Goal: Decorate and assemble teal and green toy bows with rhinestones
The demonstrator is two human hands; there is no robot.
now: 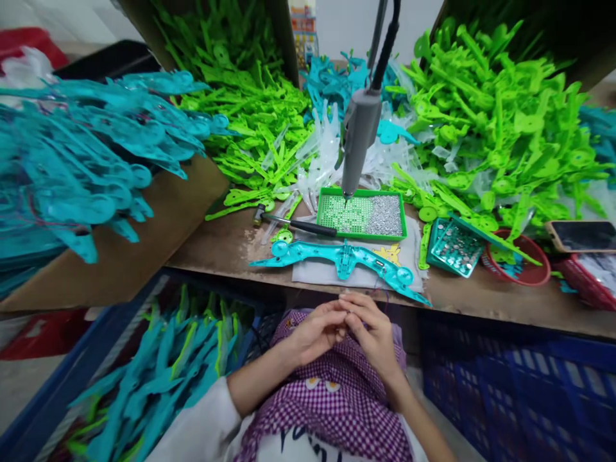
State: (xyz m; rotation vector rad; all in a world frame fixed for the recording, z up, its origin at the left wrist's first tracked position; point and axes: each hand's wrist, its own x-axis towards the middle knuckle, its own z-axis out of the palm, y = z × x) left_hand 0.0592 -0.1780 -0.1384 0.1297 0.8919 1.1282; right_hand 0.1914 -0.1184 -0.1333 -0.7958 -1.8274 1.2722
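Note:
My left hand point(318, 328) and my right hand point(371, 326) meet above my lap, just off the table's front edge. Their fingertips pinch together around something too small to make out. Thin dark wires point(385, 292) hang from a long turquoise plastic part point(308, 251) down beside my right hand. That bow-shaped part lies along the table edge on a pale cloth point(312, 274). Behind it sits a green tray point(405, 224) with small silver screws. A grey electric screwdriver point(359, 141) hangs upright, its bit over the tray. A hammer point(312, 226) lies left of the tray.
Bright green parts point(510, 122) pile up at the back on both sides. Turquoise parts point(96, 147) fill a carton at left; more lie in a crate point(158, 378) below. A small teal box point(457, 247), red basket point(539, 279) and phone point(582, 236) stand right.

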